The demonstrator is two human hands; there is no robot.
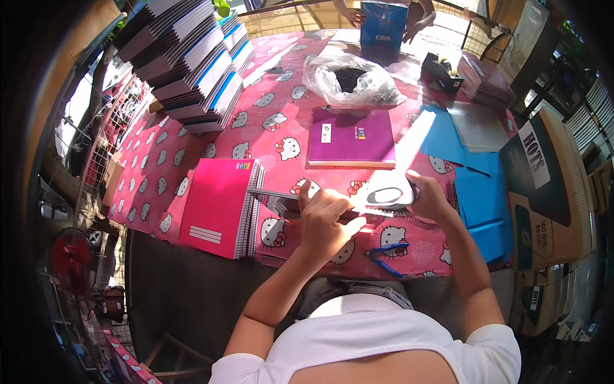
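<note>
A dark notebook [281,203] stands nearly edge-on at the table's near side. My left hand [325,221] grips it from above, fingers bent over its edge and thumb stretched to the right. My right hand [430,200] is closed around a white handheld device [388,194] with a grey oval outline, held against the notebook's right end. A dark spiral binding coil [416,221] trails from that end below my right hand. Blue-handled pliers [389,248] lie near the front edge. Glare washes out part of the device and hides where it meets the notebook.
Pink spiral notebooks [216,203] are stacked at left, a purple notebook [353,137] ahead. Tall notebook stacks [192,70] lean behind. A plastic bag [352,80], tape dispenser [442,72], blue sheets [480,198] and cardboard box [550,192] stand around. Across, another person's hands hold a blue notebook [382,25].
</note>
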